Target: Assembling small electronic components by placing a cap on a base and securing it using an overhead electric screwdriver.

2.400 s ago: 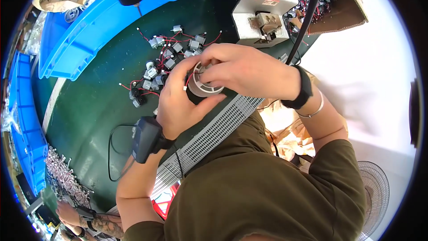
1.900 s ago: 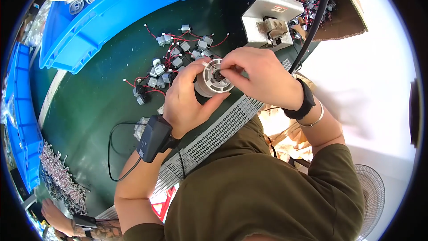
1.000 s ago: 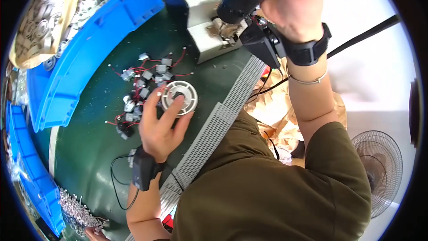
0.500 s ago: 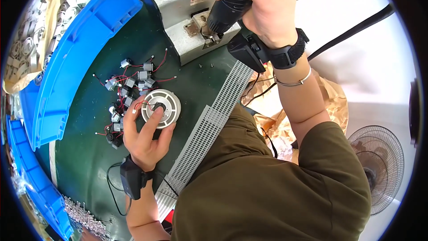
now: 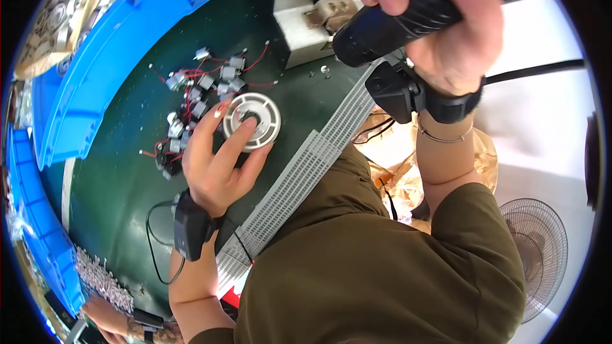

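Bare green mat lies open left of the disc; small motors crowd its upper-left side.

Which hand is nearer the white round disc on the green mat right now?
Left. The left hand grips the white round disc with its fingers on it; the right hand is raised off to the right, holding a black power tool.

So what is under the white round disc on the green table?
The left hand cups the white disc from below over the green table. Whatever lies directly beneath is covered.
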Tool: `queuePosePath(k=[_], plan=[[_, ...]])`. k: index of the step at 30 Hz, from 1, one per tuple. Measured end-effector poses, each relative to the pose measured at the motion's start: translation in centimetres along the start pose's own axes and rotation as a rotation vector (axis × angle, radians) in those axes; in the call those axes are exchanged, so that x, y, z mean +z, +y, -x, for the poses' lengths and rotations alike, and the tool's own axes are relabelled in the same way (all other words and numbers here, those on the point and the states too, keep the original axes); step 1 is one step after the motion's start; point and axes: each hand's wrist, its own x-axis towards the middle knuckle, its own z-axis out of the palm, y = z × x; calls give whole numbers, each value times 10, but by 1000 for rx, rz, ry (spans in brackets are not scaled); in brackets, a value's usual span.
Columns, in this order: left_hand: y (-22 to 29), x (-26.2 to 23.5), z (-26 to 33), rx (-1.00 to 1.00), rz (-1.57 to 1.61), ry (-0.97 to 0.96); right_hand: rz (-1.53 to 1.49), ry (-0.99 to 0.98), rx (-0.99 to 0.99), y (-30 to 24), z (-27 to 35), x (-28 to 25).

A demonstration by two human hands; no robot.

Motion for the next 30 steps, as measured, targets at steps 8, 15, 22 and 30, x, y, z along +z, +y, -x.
queuePosePath(k=[8,15,22,30], plan=[[3,2,-2,-2,28,52,32,-282,239,12,-6,38],[1,2,0,-1,63,75,-78,-383,208,26,2,36],[3,2,0,-8,72,67,-27,-201,341,14,10,51],[2,1,0,-6,65,61,-43,-195,334,16,15,52]])
